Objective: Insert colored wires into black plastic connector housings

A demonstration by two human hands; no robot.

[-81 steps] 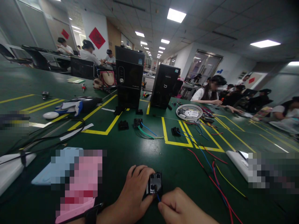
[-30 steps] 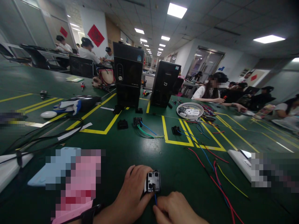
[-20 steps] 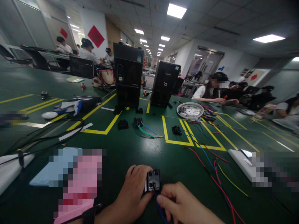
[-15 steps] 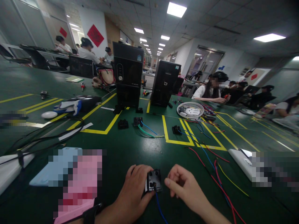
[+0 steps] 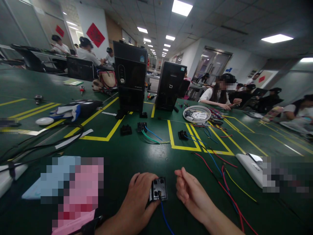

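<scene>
My left hand (image 5: 140, 194) grips a square black plastic block (image 5: 160, 186) with small openings, its fingers along the left edge. A blue wire (image 5: 166, 217) comes out of the block's lower part and runs down toward me. To the right, apart from the block, is my right hand (image 5: 192, 195). Its fingers are curled in and the thumb lies against the index finger; whether anything small is inside is hidden. Farther up the green table stand similar black blocks: one with green and blue wires (image 5: 142, 127), another with blue wires (image 5: 182, 135) and one without visible wires (image 5: 126, 130).
Red wires (image 5: 227, 191) and a yellow wire (image 5: 241, 186) lie to my right. A white basket (image 5: 197, 114) sits beyond them. Two black computer towers (image 5: 129, 78) stand ahead. At left are a pink object (image 5: 84, 186) and black cables (image 5: 73, 140). A person (image 5: 221, 93) sits across the table.
My right hand has turned, its thumb now raised along the curled fingers, and it sits slightly farther from the block. My left hand keeps its grip. The whole view has shifted a little.
</scene>
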